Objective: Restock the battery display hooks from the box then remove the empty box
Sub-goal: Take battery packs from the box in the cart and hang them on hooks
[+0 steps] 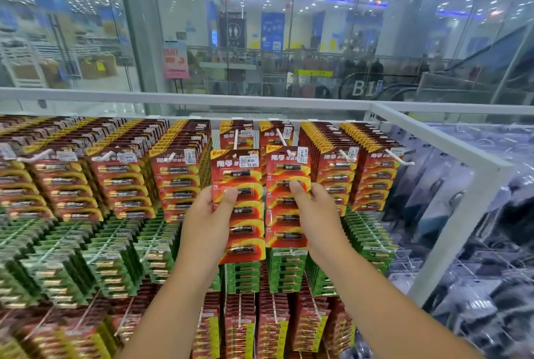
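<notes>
Holding two red battery cards up at the top row of hooks. Left hand (211, 214) is gripping the left card (239, 202), thumb across its front, fingers behind. Right hand (315, 208) is pinching the right card (289, 185), whose hole is sitting at a white hook (281, 136). Full red rows are hanging either side, green cards (115, 257) below. White rack frame (450, 142) is edging the display; glass wall (202, 26) is standing behind it. Both forearms are reaching upward.

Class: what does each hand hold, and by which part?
Left hand grips a red battery card by its left edge; right hand grips another red battery card by its right edge.
</notes>
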Action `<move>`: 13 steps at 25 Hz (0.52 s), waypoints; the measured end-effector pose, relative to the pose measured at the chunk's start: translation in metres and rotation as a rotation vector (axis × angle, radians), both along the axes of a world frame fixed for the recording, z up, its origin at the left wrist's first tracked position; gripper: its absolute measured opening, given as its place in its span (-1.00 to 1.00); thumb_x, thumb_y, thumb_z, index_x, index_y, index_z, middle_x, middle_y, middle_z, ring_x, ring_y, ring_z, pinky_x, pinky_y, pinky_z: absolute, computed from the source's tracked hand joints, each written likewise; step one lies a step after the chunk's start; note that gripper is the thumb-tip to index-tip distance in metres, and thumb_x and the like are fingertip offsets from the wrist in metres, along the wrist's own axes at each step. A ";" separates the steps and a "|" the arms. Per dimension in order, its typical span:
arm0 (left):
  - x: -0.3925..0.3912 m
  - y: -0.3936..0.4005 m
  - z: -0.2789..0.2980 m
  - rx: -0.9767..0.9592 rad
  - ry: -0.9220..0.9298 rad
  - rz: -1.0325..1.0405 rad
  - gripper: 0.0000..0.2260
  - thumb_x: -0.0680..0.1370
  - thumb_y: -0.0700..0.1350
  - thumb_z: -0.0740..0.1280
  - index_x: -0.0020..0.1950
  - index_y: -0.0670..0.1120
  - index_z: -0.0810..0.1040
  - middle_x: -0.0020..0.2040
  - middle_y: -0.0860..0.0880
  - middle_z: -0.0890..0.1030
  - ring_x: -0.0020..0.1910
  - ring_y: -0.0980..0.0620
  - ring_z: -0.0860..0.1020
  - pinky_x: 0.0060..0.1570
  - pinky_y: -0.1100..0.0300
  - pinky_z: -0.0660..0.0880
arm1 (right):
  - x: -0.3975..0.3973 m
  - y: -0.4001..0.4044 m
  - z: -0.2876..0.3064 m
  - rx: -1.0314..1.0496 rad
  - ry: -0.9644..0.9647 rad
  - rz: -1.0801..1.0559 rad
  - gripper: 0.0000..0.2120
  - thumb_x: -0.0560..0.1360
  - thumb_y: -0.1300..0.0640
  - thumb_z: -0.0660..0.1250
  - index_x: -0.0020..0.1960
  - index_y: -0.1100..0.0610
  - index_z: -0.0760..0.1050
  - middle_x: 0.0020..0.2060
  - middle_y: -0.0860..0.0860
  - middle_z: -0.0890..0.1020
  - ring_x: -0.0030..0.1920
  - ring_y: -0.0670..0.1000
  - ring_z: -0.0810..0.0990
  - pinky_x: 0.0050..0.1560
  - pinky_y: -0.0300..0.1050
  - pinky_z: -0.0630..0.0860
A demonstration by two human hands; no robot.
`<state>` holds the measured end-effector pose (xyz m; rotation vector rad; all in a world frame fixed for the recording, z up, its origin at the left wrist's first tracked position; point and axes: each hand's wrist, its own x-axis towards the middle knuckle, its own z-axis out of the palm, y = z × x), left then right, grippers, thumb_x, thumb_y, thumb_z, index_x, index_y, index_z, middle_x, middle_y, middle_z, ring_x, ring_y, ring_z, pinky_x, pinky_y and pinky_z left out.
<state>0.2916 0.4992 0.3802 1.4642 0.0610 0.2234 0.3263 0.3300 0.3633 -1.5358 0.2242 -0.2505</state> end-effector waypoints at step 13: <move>0.085 -0.012 -0.010 0.075 0.035 0.078 -0.81 0.68 0.13 0.30 0.26 0.17 0.58 0.06 0.14 0.73 0.01 0.05 0.73 0.01 -0.12 0.70 | 0.057 0.007 0.008 0.088 0.074 -0.077 -0.70 0.62 -0.14 0.38 0.24 0.00 0.62 0.11 -0.03 0.72 0.14 0.07 0.69 0.18 0.21 0.65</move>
